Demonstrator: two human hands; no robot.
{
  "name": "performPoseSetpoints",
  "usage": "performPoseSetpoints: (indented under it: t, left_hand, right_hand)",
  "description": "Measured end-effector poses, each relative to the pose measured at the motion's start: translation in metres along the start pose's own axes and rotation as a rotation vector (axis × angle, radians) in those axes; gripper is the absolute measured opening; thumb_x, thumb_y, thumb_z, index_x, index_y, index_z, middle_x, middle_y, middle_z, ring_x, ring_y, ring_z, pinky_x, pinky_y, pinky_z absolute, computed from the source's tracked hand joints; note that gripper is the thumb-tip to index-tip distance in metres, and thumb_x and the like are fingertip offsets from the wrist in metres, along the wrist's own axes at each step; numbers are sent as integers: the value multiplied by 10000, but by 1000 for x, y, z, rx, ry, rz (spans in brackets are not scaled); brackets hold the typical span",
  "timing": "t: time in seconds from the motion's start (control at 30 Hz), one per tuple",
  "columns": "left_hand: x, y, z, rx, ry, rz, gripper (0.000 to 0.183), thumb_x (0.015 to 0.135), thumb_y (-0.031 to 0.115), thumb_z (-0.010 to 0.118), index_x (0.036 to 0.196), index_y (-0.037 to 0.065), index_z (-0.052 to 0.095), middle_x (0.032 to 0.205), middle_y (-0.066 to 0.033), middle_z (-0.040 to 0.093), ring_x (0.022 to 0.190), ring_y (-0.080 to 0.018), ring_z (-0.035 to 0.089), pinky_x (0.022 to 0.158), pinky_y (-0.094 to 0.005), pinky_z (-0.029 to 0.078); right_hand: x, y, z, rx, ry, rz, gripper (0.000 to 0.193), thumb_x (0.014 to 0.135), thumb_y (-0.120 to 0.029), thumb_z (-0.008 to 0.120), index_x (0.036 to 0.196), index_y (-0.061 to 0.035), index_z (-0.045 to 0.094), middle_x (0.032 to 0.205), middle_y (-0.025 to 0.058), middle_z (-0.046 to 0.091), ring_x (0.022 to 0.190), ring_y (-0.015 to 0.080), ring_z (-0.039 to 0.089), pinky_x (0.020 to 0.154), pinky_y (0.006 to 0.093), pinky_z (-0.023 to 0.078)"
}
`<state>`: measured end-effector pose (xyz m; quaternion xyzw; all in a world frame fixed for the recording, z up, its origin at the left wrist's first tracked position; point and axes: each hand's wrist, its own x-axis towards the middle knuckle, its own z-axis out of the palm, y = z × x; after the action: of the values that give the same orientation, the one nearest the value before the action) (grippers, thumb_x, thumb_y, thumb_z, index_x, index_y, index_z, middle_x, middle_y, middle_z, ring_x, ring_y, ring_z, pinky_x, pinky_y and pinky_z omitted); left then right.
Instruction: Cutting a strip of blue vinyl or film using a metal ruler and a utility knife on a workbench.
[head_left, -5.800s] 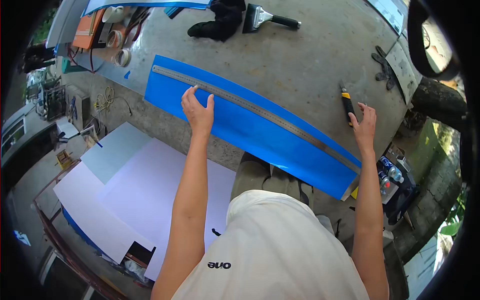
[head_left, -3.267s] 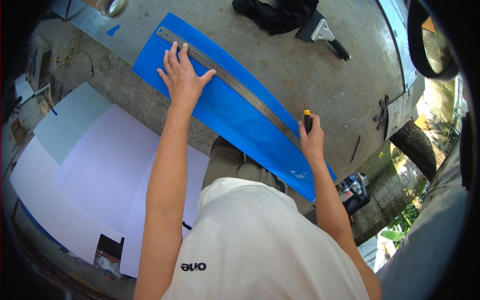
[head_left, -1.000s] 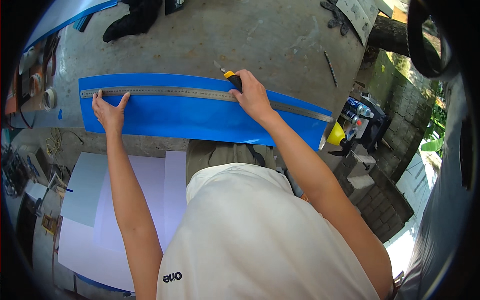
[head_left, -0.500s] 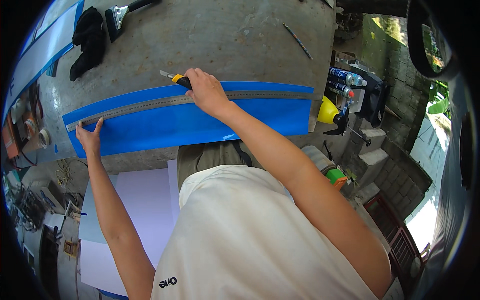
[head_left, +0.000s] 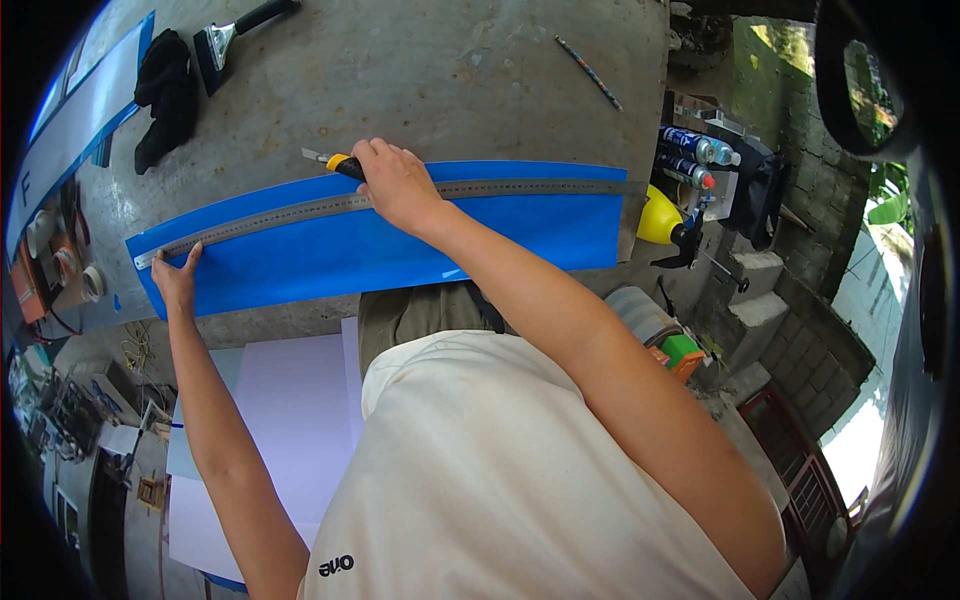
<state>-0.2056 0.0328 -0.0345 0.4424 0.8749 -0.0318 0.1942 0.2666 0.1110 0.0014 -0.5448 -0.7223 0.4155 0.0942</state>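
Observation:
On the metal table lies a long blue sheet, with a steel ruler laid lengthwise over it. My left hand presses on the ruler's left end, thumb and fingertips spread apart. My right hand is closed around a yellow and black utility knife, above the ruler near the middle of the sheet. The knife's blade is out and points left, past the sheet's far edge. My fingers on the knife's grip are partly hidden by the back of the hand.
A pencil lies at the far right of the table. Far left are a black cloth, a squeegee and a blue-edged panel. Beside the right edge stand spray cans and a yellow spray bottle.
My right hand has shifted slightly left with the knife. My left hand stays on the ruler's end. The sheet and ruler look unmoved; the view has tilted a little.

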Motion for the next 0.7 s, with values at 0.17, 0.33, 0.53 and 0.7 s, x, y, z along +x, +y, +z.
performPoseSetpoints:
  t: [0.17,0.33,0.53,0.7]
  left_hand:
    - [0,2,-3,0,-11,0,1139,747,576,893,1490,-146,418,1556,-336,402,1486,-435,353,1245,-476,295]
    - [0,6,-5,2,-13,23,1121,748,574,893,1455,-174,447,1505,-340,463,1455,-440,401,1223,-474,325]
    - [4,4,-8,-39,-9,65,1070,745,526,917,1391,-213,491,1398,-350,567,1348,-438,541,1163,-461,410]
    - [3,6,-10,-17,-5,66,1047,744,505,926,1375,-216,505,1383,-348,585,1329,-431,565,1144,-455,433]
  right_hand:
    - [1,2,1,4,1,-1,409,834,-68,796,1168,-62,560,1101,152,625,1064,383,638,932,499,501]
    - [0,2,0,12,11,4,409,832,-68,798,1164,-63,559,1099,150,625,1069,379,638,934,497,501]
    - [0,2,3,1,28,-3,308,852,-67,749,1108,-55,577,1070,154,645,1058,348,647,922,470,493]
    - [1,4,4,17,16,-17,368,855,-86,780,1148,-45,560,1076,156,632,1072,368,643,946,491,497]
